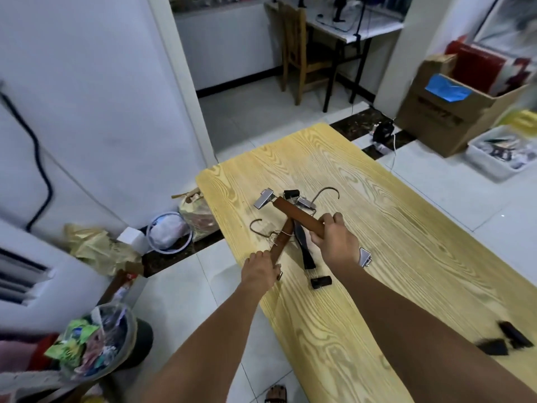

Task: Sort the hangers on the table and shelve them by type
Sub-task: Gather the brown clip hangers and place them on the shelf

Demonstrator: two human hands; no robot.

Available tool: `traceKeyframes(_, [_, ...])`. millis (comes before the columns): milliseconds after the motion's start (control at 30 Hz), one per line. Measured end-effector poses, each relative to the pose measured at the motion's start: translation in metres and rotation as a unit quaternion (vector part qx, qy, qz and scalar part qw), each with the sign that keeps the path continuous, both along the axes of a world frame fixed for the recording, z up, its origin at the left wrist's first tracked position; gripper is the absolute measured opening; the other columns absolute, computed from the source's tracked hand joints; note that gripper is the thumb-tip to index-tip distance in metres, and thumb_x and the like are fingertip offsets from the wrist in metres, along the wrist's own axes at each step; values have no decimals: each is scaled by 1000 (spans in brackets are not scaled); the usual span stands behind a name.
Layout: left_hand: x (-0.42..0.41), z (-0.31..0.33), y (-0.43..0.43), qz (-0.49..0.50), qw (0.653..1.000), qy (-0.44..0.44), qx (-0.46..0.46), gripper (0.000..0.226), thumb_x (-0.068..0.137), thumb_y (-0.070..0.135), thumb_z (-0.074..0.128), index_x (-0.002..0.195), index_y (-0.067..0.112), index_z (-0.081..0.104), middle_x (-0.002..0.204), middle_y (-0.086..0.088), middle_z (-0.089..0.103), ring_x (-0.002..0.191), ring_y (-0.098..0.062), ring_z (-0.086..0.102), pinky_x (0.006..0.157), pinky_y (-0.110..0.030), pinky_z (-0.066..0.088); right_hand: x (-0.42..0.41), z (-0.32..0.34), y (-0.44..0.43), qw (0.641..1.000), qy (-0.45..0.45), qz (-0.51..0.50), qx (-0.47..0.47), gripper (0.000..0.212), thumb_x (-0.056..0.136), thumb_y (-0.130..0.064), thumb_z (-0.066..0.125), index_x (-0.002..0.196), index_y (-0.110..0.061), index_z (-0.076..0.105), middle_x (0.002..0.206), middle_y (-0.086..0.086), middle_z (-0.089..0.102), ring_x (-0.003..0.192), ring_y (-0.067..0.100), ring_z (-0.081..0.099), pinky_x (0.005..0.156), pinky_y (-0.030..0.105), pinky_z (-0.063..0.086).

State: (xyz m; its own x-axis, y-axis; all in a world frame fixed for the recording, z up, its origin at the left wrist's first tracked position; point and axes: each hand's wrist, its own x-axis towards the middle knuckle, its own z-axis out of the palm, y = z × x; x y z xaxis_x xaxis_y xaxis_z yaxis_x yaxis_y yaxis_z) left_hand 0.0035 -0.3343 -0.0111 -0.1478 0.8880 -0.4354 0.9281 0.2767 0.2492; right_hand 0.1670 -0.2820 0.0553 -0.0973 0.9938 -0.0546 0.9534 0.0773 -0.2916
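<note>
Both hands are working over the small pile in the middle of the yellow wood-grain desk [406, 228]. The left hand [261, 270] is curling its fingers round the near end of the first brown hanger [283, 237]. The right hand [334, 242] is gripping the bar of the second brown hanger [296, 213], which has metal clips showing at both ends. The two wooden bars are crossing above a black hanger [305, 251], which is lying flat on the desk beneath them.
</note>
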Motion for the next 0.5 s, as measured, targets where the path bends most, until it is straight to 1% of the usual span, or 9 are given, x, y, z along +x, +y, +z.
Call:
traceKeyframes(100, [3, -15, 17, 10, 1000, 9, -9, 47, 98, 39, 40, 131, 6, 40, 134, -12, 42, 126, -28, 38, 104, -36, 32, -4, -12, 13, 1000, -5, 9, -8, 33, 93, -36, 55, 118, -15, 49, 116, 5, 46, 84, 29, 63, 61, 34, 46])
traceKeyframes(200, [5, -24, 35, 12, 1000, 23, -1, 49, 96, 37, 45, 133, 5, 38, 136, -13, 35, 126, -28, 36, 101, -37, 35, -6, -22, 25, 1000, -11, 18, -17, 33, 94, -38, 53, 118, -16, 49, 117, 5, 45, 83, 28, 63, 60, 35, 48])
traceKeyframes(300, [4, -29, 51, 25, 999, 34, -4, 53, 93, 35, 52, 133, 4, 36, 135, -12, 39, 126, -27, 37, 99, -37, 37, -9, -31, 36, 1000, -2, 13, -25, 34, 94, -39, 53, 118, -16, 50, 116, 4, 45, 82, 28, 63, 61, 35, 48])
traceKeyframes(333, [3, -30, 55, 30, 999, 28, -6, 52, 92, 33, 54, 133, 5, 36, 133, -12, 42, 125, -27, 39, 98, -37, 38, -10, -32, 38, 1000, 1, 12, -27, 34, 93, -39, 53, 118, -16, 50, 116, 4, 45, 83, 28, 63, 62, 35, 49])
traceKeyframes(400, [0, -31, 59, 26, 1000, 13, 1, 43, 92, 23, 53, 129, 5, 38, 128, -13, 49, 121, -29, 45, 94, -38, 40, -11, -34, 41, 1000, 3, 9, -29, 35, 93, -39, 54, 119, -16, 50, 116, 4, 46, 84, 28, 63, 62, 35, 48])
traceKeyframes(433, [-2, -31, 61, 19, 1000, 8, 9, 40, 92, 17, 51, 129, 6, 38, 126, -13, 50, 118, -30, 47, 91, -38, 42, -10, -35, 42, 1000, 1, 5, -30, 35, 93, -39, 54, 119, -16, 50, 116, 4, 46, 84, 28, 63, 62, 35, 47])
traceKeyframes(500, [-9, -29, 65, 12, 999, 1, 33, 40, 92, 9, 49, 131, 7, 36, 125, -13, 48, 113, -29, 50, 86, -39, 45, -7, -35, 46, 1000, -3, 0, -30, 36, 93, -39, 54, 120, -17, 50, 116, 3, 46, 83, 28, 63, 60, 32, 44])
